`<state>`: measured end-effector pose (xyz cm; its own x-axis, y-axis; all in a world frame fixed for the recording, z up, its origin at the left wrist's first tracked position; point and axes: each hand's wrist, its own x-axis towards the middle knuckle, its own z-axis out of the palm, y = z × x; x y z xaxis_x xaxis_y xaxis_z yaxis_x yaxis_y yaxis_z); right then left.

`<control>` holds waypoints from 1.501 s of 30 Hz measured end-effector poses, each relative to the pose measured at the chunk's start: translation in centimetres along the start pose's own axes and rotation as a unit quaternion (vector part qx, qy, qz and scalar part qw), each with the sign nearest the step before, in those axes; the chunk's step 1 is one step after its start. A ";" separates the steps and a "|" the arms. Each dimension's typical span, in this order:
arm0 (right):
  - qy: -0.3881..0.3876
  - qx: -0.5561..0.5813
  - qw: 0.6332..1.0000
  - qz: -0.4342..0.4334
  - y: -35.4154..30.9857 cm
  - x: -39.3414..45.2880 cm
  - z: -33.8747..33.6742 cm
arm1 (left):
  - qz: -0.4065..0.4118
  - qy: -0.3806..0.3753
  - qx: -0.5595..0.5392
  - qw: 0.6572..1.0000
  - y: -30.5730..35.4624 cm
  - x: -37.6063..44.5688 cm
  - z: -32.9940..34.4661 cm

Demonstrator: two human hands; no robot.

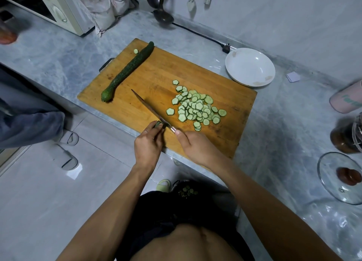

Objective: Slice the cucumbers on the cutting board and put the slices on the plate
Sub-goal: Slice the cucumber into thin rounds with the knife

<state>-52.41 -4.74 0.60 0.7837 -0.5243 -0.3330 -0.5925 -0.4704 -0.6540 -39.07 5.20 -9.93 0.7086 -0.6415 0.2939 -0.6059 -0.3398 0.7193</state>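
Left hand pinches cucumber stub; right hand grips knife; slice pile between knife, plate.

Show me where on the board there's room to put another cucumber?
Bare wood lies between the whole cucumber and the pile of slices, and along the cutting board's right side beside the plate. The near edge is crowded by both hands and the knife.

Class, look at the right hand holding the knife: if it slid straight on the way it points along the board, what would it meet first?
Probably the left hand, whose fingers pinch the cucumber stub right beside the knife that the right hand grips; depth is hard to judge.
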 end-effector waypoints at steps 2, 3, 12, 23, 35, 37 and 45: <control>0.009 0.021 1.000 0.006 0.3 0.2 -0.7 | 0.003 0.005 0.001 1.000 0.0 0.0 -0.1; 0.012 0.036 0.999 0.012 0.4 0.3 -0.9 | 0.004 0.006 0.002 1.000 0.1 0.1 -0.2; 0.010 0.052 0.998 0.021 0.8 -0.5 -1.8 | 0.010 0.015 -0.001 1.000 0.3 0.0 -0.4; -0.007 0.001 1.000 -0.019 0.6 -2.8 -1.3 | 0.005 -0.003 -0.011 1.000 -0.4 -0.3 -0.2; -0.034 -0.018 0.999 0.002 -0.3 -0.4 -0.1 | 0.025 0.003 0.025 0.999 -0.2 -0.2 0.0; -0.022 -0.018 1.000 -0.002 -0.1 0.1 0.4 | 0.017 0.012 0.019 1.000 -0.1 -0.3 0.1; 0.015 0.051 0.998 0.022 0.7 0.3 -2.7 | 0.005 0.017 0.021 1.000 0.4 -0.2 -0.4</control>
<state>-53.13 -7.16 1.86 0.7506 -0.5650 -0.3426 -0.6029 -0.3734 -0.7051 -39.27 5.50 -9.45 0.7140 -0.6215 0.3222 -0.6271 -0.3631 0.6891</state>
